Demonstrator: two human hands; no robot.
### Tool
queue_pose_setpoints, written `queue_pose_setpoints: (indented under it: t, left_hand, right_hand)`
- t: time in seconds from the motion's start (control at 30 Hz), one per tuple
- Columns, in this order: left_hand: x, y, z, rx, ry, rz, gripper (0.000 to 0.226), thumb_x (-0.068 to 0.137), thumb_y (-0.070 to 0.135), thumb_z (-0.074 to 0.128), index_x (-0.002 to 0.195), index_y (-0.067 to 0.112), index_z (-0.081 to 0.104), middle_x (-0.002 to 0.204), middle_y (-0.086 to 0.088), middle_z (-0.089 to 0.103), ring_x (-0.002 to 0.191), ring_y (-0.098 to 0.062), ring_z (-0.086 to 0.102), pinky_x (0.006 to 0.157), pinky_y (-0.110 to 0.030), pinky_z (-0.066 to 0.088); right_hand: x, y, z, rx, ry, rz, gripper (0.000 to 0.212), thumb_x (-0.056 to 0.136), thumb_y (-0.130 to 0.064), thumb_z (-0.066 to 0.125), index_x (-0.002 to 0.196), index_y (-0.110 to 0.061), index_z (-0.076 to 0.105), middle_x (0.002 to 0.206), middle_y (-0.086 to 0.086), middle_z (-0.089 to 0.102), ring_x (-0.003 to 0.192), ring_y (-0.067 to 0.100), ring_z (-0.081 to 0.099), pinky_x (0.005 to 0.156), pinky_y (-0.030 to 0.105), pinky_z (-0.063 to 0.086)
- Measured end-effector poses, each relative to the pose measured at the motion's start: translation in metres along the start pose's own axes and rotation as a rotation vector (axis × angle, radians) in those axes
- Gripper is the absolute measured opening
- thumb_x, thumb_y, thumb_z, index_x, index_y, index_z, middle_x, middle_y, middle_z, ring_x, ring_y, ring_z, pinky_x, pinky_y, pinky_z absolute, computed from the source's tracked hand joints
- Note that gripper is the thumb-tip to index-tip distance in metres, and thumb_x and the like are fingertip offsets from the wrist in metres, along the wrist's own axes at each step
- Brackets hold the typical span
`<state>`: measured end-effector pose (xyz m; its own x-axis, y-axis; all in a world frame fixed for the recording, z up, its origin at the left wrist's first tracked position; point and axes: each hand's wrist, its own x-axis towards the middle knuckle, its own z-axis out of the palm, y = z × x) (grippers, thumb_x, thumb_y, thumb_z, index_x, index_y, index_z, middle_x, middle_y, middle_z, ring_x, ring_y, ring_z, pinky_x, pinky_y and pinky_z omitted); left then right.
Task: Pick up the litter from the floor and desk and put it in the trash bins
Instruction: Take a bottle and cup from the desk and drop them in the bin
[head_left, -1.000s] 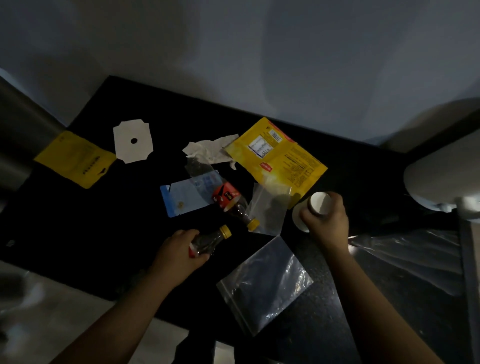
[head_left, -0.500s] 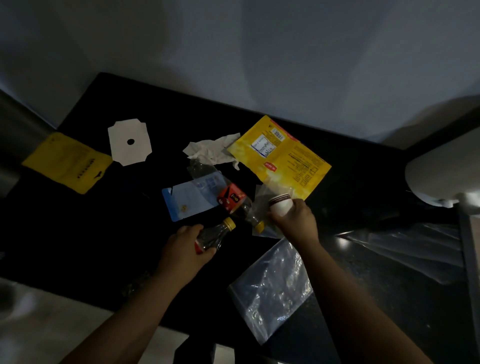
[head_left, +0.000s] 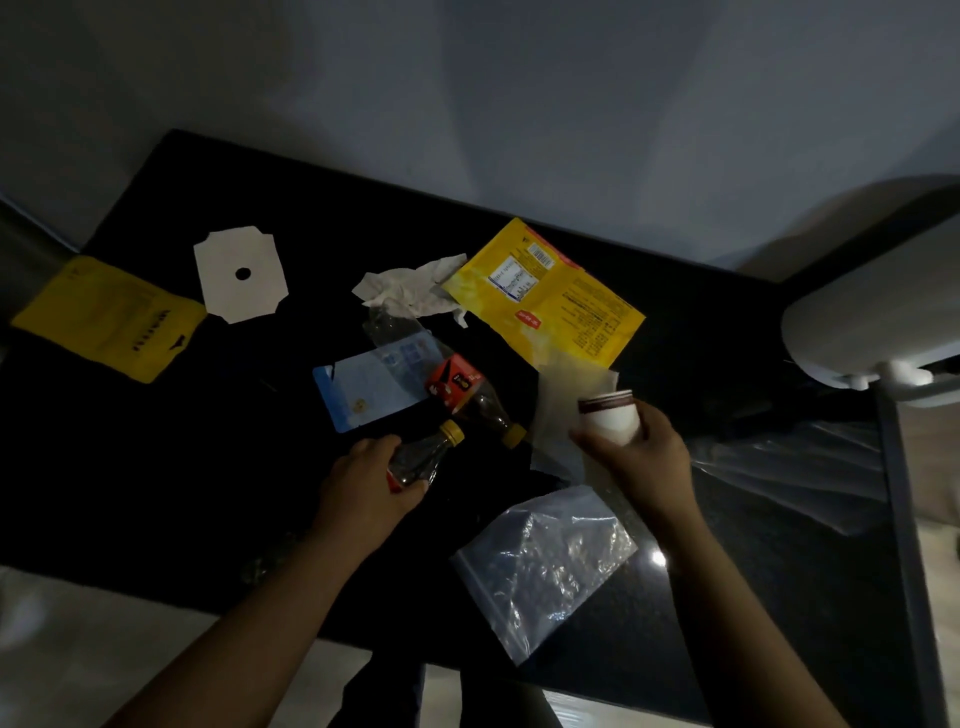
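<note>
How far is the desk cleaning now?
Done: nothing visibly; no bin shows. In hand: the left hand grips a small bottle, the right hand holds a paper cup. Left on the desk: labelled bottle, tissue, white paper, blue card, yellow packet, yellow pouch, clear bag.

Glossy black desk. On it: shiny crinkled clear plastic zip bag, matt crumpled white paper tissue, glossy yellow plastic packet. White paper cup; clear plastic bottle nearest desk front.
</note>
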<state>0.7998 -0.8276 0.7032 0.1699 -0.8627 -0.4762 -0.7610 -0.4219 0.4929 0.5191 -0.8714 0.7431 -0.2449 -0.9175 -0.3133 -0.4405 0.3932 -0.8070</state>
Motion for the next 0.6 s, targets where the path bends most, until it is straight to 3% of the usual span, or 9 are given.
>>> queue_pose_setpoints:
  t: [0.07, 0.2, 0.37, 0.5, 0.6]
  left_hand:
    - [0.000, 0.001, 0.000, 0.009, -0.003, 0.001, 0.064, 0.075, 0.041, 0.073, 0.131, 0.019, 0.049, 0.127, -0.009, 0.050, 0.109, -0.027, 0.055, 0.090, -0.044, 0.051]
    - [-0.001, 0.004, -0.002, 0.014, -0.004, 0.012, 0.061, 0.075, 0.038, 0.074, 0.128, 0.016, 0.052, 0.123, -0.011, 0.052, 0.106, -0.029, 0.056, 0.089, -0.043, 0.052]
    - [-0.001, 0.006, -0.004, 0.020, -0.022, 0.021, 0.059, 0.076, 0.037, 0.074, 0.127, 0.016, 0.052, 0.122, -0.010, 0.052, 0.106, -0.028, 0.057, 0.089, -0.043, 0.052]
    - [-0.001, 0.009, -0.005, 0.047, -0.038, 0.024, 0.061, 0.077, 0.038, 0.073, 0.130, 0.017, 0.050, 0.126, -0.010, 0.050, 0.108, -0.028, 0.056, 0.091, -0.045, 0.050]
    - [0.000, 0.011, -0.006, 0.022, -0.051, 0.025, 0.058, 0.077, 0.037, 0.073, 0.126, 0.017, 0.052, 0.124, -0.010, 0.050, 0.107, -0.028, 0.056, 0.092, -0.044, 0.050]
  right_hand:
    - [-0.018, -0.001, -0.011, 0.077, -0.002, 0.016, 0.047, 0.065, -0.033, 0.085, 0.106, -0.020, 0.064, 0.090, -0.002, 0.069, 0.079, 0.015, 0.069, 0.057, 0.025, 0.055]
    - [-0.046, -0.009, -0.022, 0.239, 0.012, 0.033, 0.031, 0.070, -0.021, 0.083, 0.096, -0.017, 0.066, 0.085, 0.006, 0.070, 0.078, 0.025, 0.069, 0.063, 0.040, 0.060]
    - [-0.060, -0.022, -0.037, 0.370, 0.108, -0.050, 0.031, 0.068, -0.021, 0.081, 0.096, -0.018, 0.067, 0.085, 0.007, 0.071, 0.073, 0.015, 0.067, 0.058, 0.026, 0.056]
    - [-0.061, -0.018, -0.042, 0.334, -0.073, 0.051, 0.041, 0.060, -0.029, 0.081, 0.096, -0.017, 0.068, 0.085, 0.008, 0.072, 0.070, 0.016, 0.069, 0.056, 0.025, 0.055]
    - [-0.061, 0.005, -0.030, 0.120, -0.261, 0.234, 0.052, 0.059, -0.028, 0.087, 0.105, -0.015, 0.065, 0.091, 0.008, 0.071, 0.073, 0.017, 0.070, 0.056, 0.024, 0.055]
